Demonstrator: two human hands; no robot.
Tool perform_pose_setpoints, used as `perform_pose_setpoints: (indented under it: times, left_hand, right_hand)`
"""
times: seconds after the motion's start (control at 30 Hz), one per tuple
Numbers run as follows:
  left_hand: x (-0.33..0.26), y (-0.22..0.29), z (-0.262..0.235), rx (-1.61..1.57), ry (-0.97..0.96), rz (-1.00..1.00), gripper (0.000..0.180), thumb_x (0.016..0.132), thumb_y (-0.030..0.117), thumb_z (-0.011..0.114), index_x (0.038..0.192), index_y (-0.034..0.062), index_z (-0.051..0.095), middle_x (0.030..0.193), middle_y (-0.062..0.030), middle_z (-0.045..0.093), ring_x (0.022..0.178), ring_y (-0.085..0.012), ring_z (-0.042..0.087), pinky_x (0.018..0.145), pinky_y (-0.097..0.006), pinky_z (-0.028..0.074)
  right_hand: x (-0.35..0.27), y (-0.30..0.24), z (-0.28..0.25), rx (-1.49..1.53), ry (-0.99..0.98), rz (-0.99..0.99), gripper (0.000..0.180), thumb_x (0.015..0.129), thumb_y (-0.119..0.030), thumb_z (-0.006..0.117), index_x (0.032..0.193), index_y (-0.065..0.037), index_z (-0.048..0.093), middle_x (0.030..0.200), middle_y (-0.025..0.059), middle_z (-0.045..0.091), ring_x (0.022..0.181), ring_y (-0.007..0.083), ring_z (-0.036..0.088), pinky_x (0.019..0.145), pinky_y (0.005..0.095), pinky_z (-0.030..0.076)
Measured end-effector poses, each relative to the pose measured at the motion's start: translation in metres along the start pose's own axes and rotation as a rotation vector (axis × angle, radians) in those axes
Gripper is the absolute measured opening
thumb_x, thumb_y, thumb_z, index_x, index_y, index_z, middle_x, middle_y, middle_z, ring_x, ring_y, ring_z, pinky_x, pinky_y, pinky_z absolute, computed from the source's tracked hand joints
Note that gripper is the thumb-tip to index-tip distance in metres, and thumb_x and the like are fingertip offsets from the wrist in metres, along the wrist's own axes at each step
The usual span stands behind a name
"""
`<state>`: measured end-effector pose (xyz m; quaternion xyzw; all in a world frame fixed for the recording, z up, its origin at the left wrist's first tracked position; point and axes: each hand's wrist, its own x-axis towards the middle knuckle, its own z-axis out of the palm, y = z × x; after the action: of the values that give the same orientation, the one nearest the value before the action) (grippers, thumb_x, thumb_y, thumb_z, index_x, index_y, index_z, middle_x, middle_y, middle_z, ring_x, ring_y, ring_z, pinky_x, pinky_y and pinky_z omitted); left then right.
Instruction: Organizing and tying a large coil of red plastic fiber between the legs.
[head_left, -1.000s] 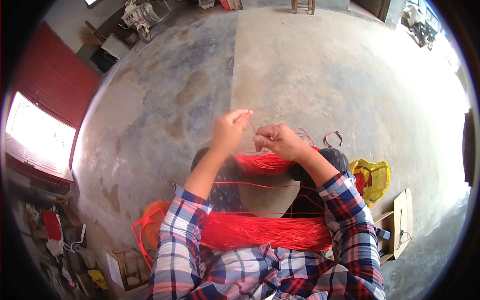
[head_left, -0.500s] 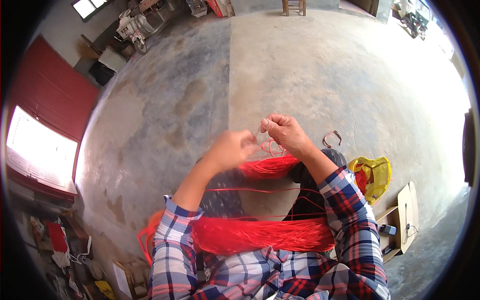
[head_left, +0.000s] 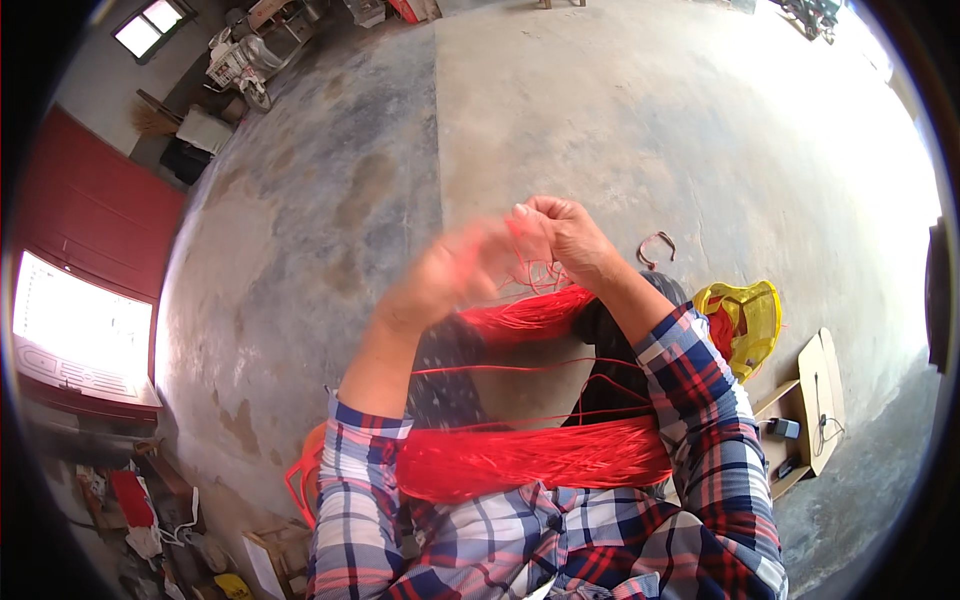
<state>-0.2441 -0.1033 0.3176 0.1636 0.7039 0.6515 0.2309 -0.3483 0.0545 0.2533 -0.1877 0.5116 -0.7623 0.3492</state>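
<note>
A thick skein of red cord lies in two bands across my knees: a near band [head_left: 540, 462] over my lap and a far band [head_left: 525, 316] between my lower legs. Single strands stretch between them. Above the far band, thin red loops [head_left: 541, 272] dangle under my hands. My right hand [head_left: 575, 242] is closed in a pinch, thumb against forefinger, with red cord at its fingers. Close beside it on the left, my left hand [head_left: 455, 265] is smeared by motion, with a red streak across its fingers; its grip is hidden by the blur.
A yellow mesh basket [head_left: 766, 338] with red material inside stands by my right knee. Behind it lies an open cardboard box [head_left: 823, 405] holding a small dark device [head_left: 784, 428]. A dark looped band [head_left: 670, 240] rests on the concrete floor. An orange-red seat edge [head_left: 303, 478] shows at my left.
My left hand has swung up and closer to my right hand, its blur stronger. The right hand keeps its pinch, slightly higher in the picture. The whole view has shifted a little.
</note>
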Motion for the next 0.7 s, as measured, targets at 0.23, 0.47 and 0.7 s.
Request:
perform_pose_setpoints:
  times: [0.23, 0.47, 0.7]
  left_hand:
    - [0.015, -0.036, -0.014, 1.015, 0.557, -0.075, 0.082, 0.071, 0.032, 0.080, 0.135, 0.0007, 0.040, 0.135, -0.0158, 0.048, 0.120, -0.0294, 0.052, 0.098, -0.041, 0.042]
    - [0.030, 0.012, 0.000, -0.235, 0.795, 0.477, 0.089, 0.068, 0.030, 0.079, 0.138, -0.0029, 0.034, 0.129, -0.0225, 0.051, 0.117, -0.0325, 0.052, 0.097, -0.034, 0.042]
    - [0.012, 0.013, 0.008, 0.367, -0.090, -0.103, 0.077, 0.073, 0.033, 0.075, 0.131, -0.0050, 0.041, 0.124, -0.0171, 0.056, 0.115, -0.0205, 0.054, 0.096, -0.032, 0.041]
  right_hand:
    - [-0.010, -0.011, 0.002, -0.263, -0.076, 0.018, 0.033, 0.091, -0.035, 0.061, 0.075, -0.006, 0.064, 0.065, -0.0056, 0.050, 0.062, 0.0033, 0.040, 0.054, 0.0217, 0.033]
    - [-0.009, -0.006, 0.007, -0.195, -0.085, 0.064, 0.030, 0.095, -0.028, 0.055, 0.077, -0.005, 0.062, 0.056, -0.0085, 0.035, 0.050, 0.0033, 0.030, 0.045, 0.0217, 0.024]
    - [-0.006, -0.010, 0.000, -0.050, 0.019, 0.038, 0.033, 0.096, -0.032, 0.053, 0.075, -0.006, 0.059, 0.057, -0.0086, 0.036, 0.050, 0.0023, 0.029, 0.044, 0.0216, 0.022]
